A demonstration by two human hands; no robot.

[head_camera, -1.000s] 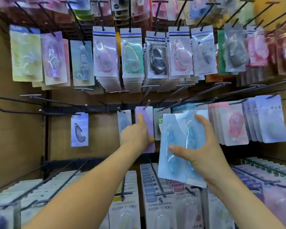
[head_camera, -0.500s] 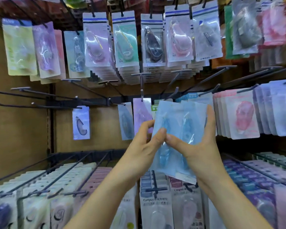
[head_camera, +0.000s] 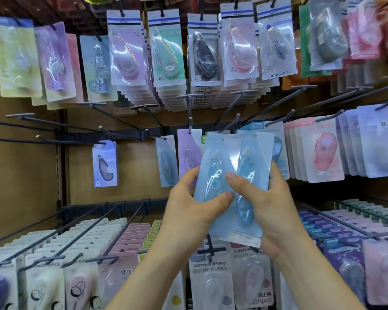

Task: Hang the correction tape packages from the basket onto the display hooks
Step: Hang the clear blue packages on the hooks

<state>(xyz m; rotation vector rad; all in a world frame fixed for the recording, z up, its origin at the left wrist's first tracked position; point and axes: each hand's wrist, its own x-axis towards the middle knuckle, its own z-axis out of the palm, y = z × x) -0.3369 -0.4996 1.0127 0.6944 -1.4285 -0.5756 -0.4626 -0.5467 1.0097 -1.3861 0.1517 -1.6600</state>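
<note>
Bright, even shop light falls from above, and white glare streaks the clear blister packs (head_camera: pixel 238 48) hanging above the left hand (head_camera: pixel 188 211) and right hand (head_camera: pixel 273 206), and also the blue packages (head_camera: pixel 231 166) they hold. Shadows are soft, darkest behind the hook rail (head_camera: pixel 112 135) to the left of the hands. Wide-angle bending bows the picture's edges, and the packs far up and right of the hands are smeared with blur.

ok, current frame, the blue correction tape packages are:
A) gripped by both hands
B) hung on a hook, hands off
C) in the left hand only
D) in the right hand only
A: the left hand and the right hand both grip the blue packages, thumbs pressed on the front.
</note>
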